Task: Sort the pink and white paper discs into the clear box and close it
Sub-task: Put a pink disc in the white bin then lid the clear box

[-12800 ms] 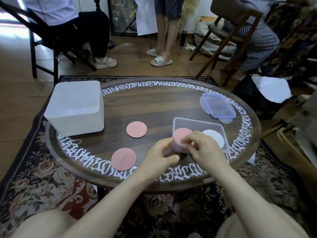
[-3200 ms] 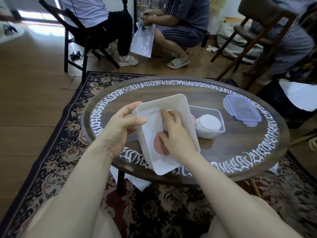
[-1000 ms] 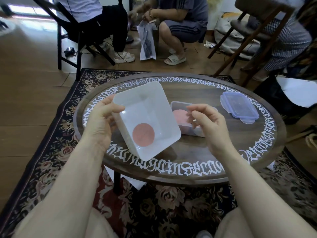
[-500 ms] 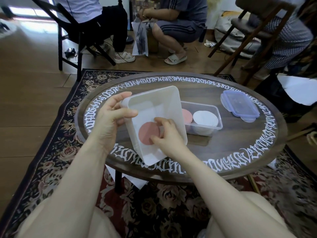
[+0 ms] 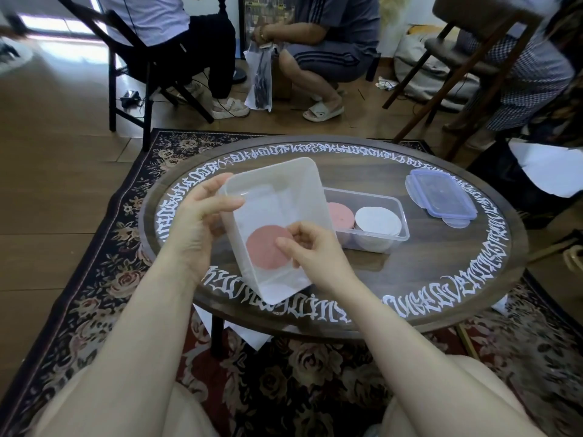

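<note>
My left hand [image 5: 197,222] grips the far left rim of a white tub [image 5: 274,190], which is tilted toward me above the table's near edge. A pink paper disc [image 5: 263,250] lies on the tub's bottom, and my right hand [image 5: 310,252] pinches its right edge between thumb and fingers. Just right of the tub stands the clear box [image 5: 394,242] with a stack of pink discs [image 5: 340,214] on its left and a stack of white discs [image 5: 377,220] on its right. Its blue-rimmed clear lid [image 5: 441,192] lies further right on the table.
The round dark wooden table [image 5: 441,272] has white lettering around its rim and stands on a floral rug [image 5: 94,279]. Beyond it are a black chair [image 5: 132,64], a wooden chair [image 5: 467,58] and several people sitting or squatting on the floor.
My right hand left the clear box and reached into the tilted tub, where it now pinches the pink disc. My left hand keeps hold of the tub.
</note>
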